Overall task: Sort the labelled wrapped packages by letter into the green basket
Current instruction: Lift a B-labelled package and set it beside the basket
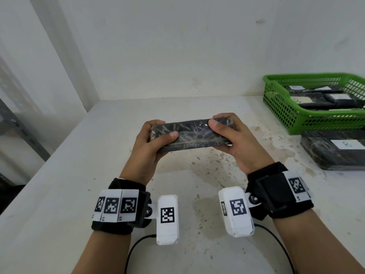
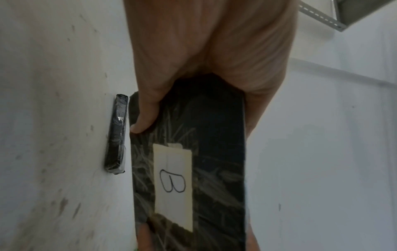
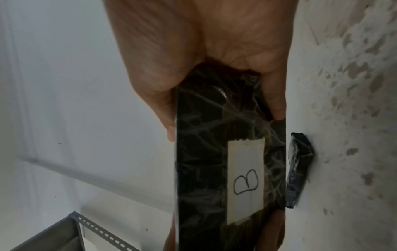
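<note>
Left hand (image 1: pixel 152 143) and right hand (image 1: pixel 231 141) grip opposite ends of black wrapped package (image 1: pixel 189 133), thumbs on top, fingers curled beneath, package held flat above white table (image 1: pixel 79 175). Its underside carries paper label (image 2: pixel 174 185) marked B, seen from both wrist views. Farther right, second wrapped package (image 1: pixel 333 151) with B label lies on table, just in front of green basket (image 1: pixel 284 109). Basket at far right table edge holds several labelled packages (image 1: pixel 316 97).
</note>
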### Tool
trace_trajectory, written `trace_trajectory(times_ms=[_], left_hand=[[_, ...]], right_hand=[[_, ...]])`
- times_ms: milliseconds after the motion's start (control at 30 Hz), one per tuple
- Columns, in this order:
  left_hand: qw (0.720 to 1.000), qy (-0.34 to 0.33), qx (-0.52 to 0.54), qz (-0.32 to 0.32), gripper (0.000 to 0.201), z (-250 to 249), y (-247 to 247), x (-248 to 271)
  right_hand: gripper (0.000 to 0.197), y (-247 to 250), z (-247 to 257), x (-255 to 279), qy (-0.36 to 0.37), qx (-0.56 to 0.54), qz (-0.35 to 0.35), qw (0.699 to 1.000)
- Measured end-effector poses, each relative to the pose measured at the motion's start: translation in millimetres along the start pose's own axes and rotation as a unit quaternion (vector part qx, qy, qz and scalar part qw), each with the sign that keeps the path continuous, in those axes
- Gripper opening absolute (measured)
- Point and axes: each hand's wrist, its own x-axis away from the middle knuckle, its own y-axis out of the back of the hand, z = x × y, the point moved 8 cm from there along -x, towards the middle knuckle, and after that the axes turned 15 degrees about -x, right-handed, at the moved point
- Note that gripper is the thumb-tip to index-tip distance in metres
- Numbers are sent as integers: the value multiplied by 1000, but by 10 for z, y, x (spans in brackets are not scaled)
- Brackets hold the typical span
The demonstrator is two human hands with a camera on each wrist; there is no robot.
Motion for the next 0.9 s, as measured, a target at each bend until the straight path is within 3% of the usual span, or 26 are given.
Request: trace_trajectory(times_ms=[200, 367, 633, 800, 900], left_hand=[[1000, -16, -5, -3, 29, -46, -44, 31], [998, -34, 31, 38, 53, -123, -69, 57], [999, -40, 26, 13, 38, -92, -14, 26], [997, -51, 40, 46, 53, -115, -32, 37], [997, -54, 45, 41, 46, -125, 13, 20]], right_hand=[[55, -33, 40, 32, -2, 4, 21, 1000], [52, -43, 102, 39, 29, -37, 9, 999], [55, -51, 14, 25, 2, -42, 62, 997], [51, -44, 88, -5, 36, -64, 81, 994], [53, -35, 71, -7, 35, -66, 87, 993]])
